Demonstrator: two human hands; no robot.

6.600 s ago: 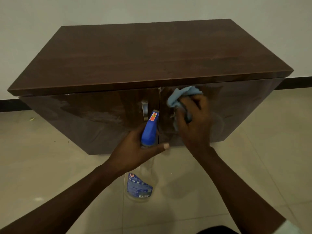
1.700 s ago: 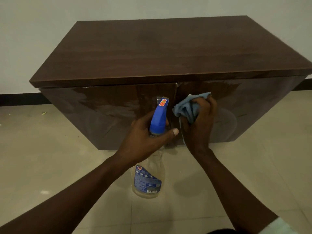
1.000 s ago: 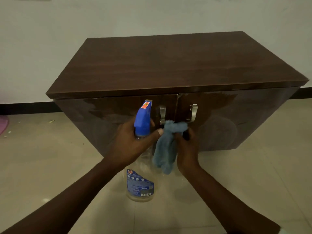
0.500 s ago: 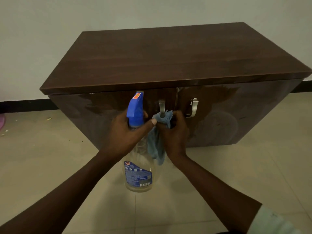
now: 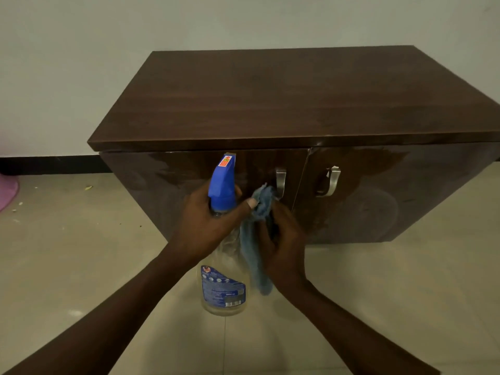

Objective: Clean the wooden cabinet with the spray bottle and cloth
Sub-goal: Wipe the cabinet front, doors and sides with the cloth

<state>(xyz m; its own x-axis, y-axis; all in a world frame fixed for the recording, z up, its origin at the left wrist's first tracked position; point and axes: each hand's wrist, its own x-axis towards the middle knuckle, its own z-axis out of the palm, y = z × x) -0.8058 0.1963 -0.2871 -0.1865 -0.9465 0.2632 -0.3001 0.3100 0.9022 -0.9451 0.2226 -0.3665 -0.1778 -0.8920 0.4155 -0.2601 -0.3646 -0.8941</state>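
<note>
A dark brown wooden cabinet (image 5: 284,96) with two glossy doors and two metal handles stands against the wall. My left hand (image 5: 208,226) grips the neck of a clear spray bottle (image 5: 223,288) with a blue trigger head, upright in front of the left door. My right hand (image 5: 281,247) holds a blue cloth (image 5: 255,239), which hangs down between both hands. The cloth's top is bunched near the left door's handle (image 5: 280,182); whether it touches the handle I cannot tell. The right door's handle (image 5: 331,182) is uncovered.
Beige tiled floor (image 5: 405,280) lies around the cabinet. A pink object (image 5: 6,190) shows at the left edge, with small bits of debris on the floor near it. A pale wall with a dark skirting runs behind the cabinet.
Earlier my right hand wiped the right door with the cloth. It has since moved down and left to the left handle, beside the bottle. The view has shifted, so the cabinet sits further right.
</note>
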